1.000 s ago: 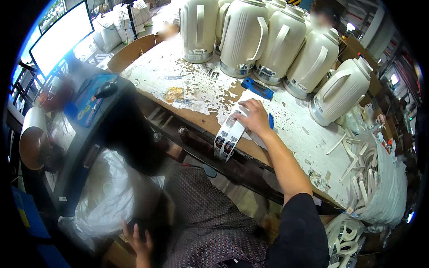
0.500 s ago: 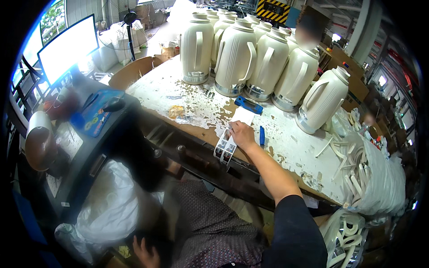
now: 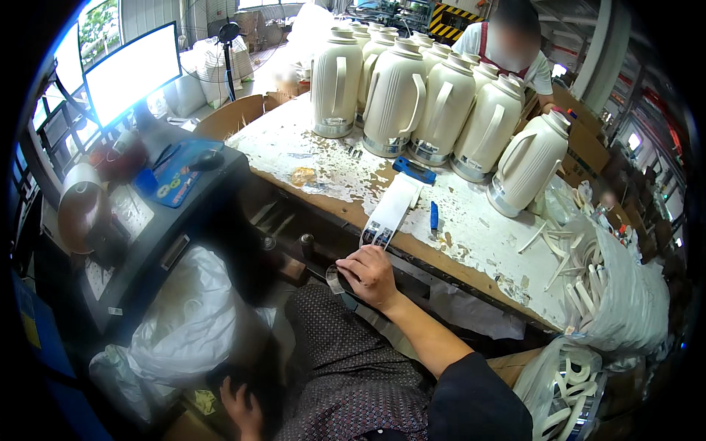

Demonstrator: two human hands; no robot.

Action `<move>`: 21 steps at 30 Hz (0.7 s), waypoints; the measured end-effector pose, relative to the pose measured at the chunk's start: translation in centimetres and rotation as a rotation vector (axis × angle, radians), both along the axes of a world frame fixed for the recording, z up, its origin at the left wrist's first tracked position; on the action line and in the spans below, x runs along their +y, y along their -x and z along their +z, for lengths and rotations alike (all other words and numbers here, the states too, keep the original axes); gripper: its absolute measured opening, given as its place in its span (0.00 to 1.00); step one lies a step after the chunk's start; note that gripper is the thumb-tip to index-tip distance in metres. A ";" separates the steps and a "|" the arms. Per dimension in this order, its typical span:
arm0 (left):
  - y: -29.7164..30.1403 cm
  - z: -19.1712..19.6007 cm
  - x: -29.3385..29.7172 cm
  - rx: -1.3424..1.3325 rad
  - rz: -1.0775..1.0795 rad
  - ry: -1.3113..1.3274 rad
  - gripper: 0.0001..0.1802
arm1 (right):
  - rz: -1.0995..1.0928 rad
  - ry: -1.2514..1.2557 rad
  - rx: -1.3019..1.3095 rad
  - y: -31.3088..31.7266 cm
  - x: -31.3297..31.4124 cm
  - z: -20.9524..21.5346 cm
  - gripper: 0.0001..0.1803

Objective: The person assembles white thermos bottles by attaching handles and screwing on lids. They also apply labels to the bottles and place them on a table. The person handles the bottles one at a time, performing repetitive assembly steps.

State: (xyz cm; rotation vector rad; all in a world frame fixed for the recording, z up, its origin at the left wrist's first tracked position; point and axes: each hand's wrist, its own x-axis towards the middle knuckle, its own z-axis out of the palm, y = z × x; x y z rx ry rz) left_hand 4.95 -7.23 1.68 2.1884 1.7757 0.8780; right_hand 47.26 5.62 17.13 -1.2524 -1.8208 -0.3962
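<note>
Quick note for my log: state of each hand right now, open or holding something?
Left hand: open, fingers apart, nothing visible in it.
Right hand: closed, fingers pinching a clear curled strip.

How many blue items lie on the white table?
2: a wide item beyond the label strip, in front of the flasks; a slim item right of the strip. The flasks may hide more.
</note>
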 end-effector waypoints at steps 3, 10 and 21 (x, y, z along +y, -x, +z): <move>0.2 0.0 0.0 0.026 -0.011 0.006 0.17 | 0.014 0.048 0.109 0.0 -0.5 -0.1 0.08; -1.2 0.7 0.0 0.039 0.016 -0.029 0.17 | -0.083 0.159 0.352 -2.6 -2.1 -2.1 0.06; -7.1 28.3 10.5 -0.178 -0.513 -0.634 0.24 | 0.002 0.202 0.358 -5.2 -3.0 -4.4 0.07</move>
